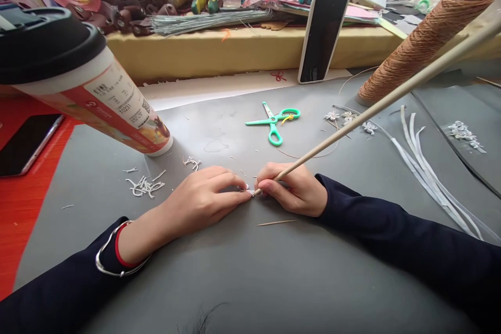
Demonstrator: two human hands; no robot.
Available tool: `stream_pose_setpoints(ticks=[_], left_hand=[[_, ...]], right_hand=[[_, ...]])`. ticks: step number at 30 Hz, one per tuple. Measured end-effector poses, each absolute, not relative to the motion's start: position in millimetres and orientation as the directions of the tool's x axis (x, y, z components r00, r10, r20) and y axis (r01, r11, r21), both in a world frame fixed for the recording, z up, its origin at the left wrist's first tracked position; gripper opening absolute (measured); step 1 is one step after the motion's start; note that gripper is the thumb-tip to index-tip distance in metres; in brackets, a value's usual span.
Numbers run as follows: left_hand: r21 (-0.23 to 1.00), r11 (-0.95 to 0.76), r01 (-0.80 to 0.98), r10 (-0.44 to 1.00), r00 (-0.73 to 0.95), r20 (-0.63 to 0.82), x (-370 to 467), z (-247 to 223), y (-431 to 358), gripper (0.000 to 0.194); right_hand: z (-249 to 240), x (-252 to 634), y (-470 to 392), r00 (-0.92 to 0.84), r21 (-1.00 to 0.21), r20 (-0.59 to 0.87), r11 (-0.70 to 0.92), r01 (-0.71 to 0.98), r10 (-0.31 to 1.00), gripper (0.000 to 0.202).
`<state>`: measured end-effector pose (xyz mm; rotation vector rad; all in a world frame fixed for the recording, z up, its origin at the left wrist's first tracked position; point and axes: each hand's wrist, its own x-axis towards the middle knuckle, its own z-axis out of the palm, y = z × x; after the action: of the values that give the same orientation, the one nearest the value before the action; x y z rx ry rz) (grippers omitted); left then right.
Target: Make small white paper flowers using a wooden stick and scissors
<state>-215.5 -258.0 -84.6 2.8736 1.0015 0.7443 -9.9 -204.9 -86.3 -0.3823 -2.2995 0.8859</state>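
My right hand (297,190) is closed around a long pale wooden stick (352,123), gripping it near its lower end. The stick slants up to the upper right, and its tip meets a small white piece (249,191) on the mat. Thumb and fingers of my left hand (207,195) press on that piece from the left, hiding much of it. A toothpick (277,223) lies just below my right hand. Curled white scraps (144,187) are scattered left of my left hand. Green-handled scissors (274,121) rest open beyond both hands.
A large paper cup (129,104) leans into view at left, near a phone (29,143). Another phone (324,36) stands against the yellow ledge (203,55). At right are a brown thread spool (422,44), white strips (426,177) and small white flower-like pieces (465,135).
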Motion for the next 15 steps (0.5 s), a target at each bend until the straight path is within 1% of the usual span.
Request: stream_pose_setpoints(ticks=[6,10,12,15], left_hand=[[0.16,-0.777,0.609,0.609,0.663,0.435,-215.1,-87.8,-260.6,0.019],[0.181,-0.754,0.631,0.638,0.638,0.432,-214.3,-89.2,-262.0,0.018],[0.173,-0.758,0.629,0.633,0.645,0.428,-213.9,-88.8,-262.6,0.018],[0.122,-0.784,0.608,0.593,0.678,0.434,-214.1,-88.0,-264.1,0.02]], right_hand=[[-86.7,-10.5,-206.0,-0.766,-0.648,0.461,0.76,0.054,0.448,0.017],[-85.9,-12.3,-206.6,-0.81,-0.615,0.466,0.789,-0.006,0.357,0.018],[-85.6,-13.2,-206.6,-0.819,-0.604,0.473,0.797,-0.031,0.326,0.019],[-85.8,-13.0,-206.4,-0.802,-0.633,0.462,0.774,0.001,0.378,0.019]])
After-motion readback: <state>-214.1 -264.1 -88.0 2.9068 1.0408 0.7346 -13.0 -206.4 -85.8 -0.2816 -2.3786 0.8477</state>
